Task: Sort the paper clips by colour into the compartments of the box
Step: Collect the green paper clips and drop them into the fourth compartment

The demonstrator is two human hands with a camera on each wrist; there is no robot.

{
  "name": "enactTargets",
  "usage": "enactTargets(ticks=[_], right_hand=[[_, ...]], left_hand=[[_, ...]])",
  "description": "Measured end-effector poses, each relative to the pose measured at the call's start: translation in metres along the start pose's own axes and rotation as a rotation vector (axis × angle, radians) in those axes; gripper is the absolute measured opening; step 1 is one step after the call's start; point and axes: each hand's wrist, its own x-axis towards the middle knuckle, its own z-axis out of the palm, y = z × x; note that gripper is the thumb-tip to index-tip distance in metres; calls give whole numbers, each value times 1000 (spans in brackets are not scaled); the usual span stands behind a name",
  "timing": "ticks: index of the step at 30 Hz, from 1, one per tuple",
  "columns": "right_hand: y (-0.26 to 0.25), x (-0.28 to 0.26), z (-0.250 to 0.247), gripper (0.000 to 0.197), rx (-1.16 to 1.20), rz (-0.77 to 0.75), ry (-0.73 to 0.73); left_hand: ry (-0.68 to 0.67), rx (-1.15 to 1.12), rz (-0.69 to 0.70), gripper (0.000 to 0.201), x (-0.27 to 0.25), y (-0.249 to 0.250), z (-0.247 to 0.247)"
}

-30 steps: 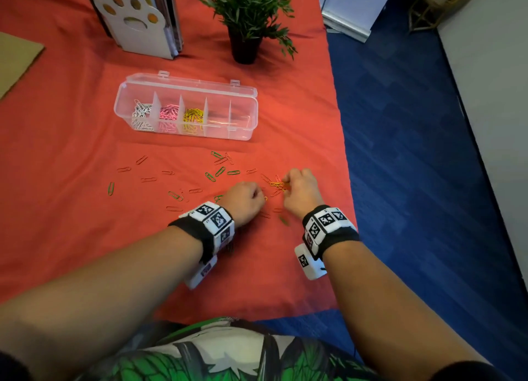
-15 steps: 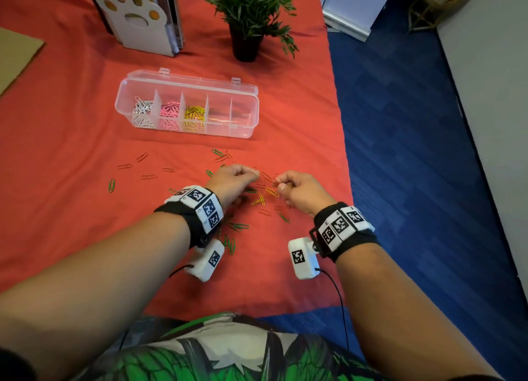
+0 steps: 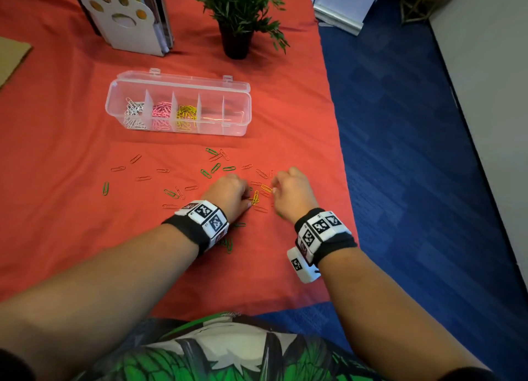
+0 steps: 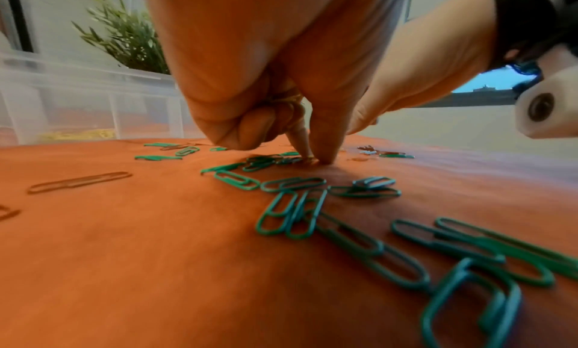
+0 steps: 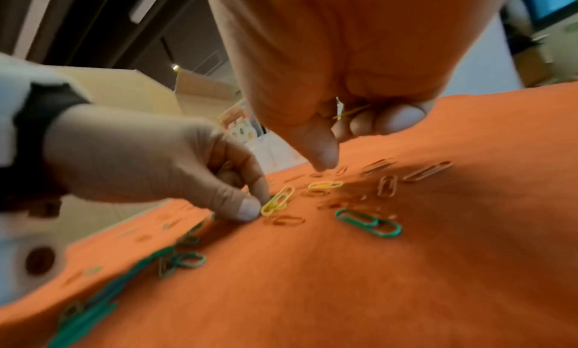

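Pinching yellow clips (image 5: 278,201) on cloth (image 3: 71,140) with my left hand (image 3: 228,192) | right hand (image 3: 293,190) curled, clutching yellow clips | box (image 3: 237,126) beyond

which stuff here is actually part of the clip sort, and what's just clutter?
In the job:
- compartment box
- loose yellow clips, left hand pinching at them
- right hand, yellow clips already in its grip
- loose green clips and orange clips on the cloth

Just lying about:
- potted plant
- paw-print bookend with books
- brown card at left edge
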Motion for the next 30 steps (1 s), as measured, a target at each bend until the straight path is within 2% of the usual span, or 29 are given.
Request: enactTargets(ticks=[6, 9, 12, 14, 16, 17, 19, 21, 23, 26, 28, 30], right_hand=[[-15, -1, 7, 25, -329, -131, 26], [-10, 5, 9, 22, -221, -68, -10], [-9, 12, 6, 11, 173, 89, -67], [-16, 8, -5, 12, 682, 270, -134], [-20, 1, -17, 13, 1243, 382, -203], [-22, -4, -24, 13, 1450, 374, -240], [-21, -9, -35, 7, 1693, 330, -253], [-16, -8, -40, 9, 1785, 364, -199], [-8, -4, -44, 12, 1741, 472, -94], [6, 2, -43, 23, 1338, 619, 49], [13, 3, -41, 32, 1075, 636, 73], [16, 5, -39, 31, 886, 622, 47]], left_hand=[[13, -45, 10, 25, -6, -2, 0], [26, -288, -82, 19, -8, -2, -7], [-46, -952, -280, 14, -14, 3, -20], [-77, -1277, -361, 11, -20, 3, -28], [-136, -1502, -352, 8, -27, 1, -37], [-159, -1591, -321, 11, -30, 0, -41], [-183, -1718, -275, 13, -32, -4, -46], [-201, -1773, -285, 13, -33, -8, -50], [-212, -1792, -357, 14, -31, -11, -52], [-189, -1751, -505, 15, -27, -16, -52], [-154, -1647, -529, 12, -27, -17, -48], [-119, -1538, -519, 20, -28, -19, -43]])
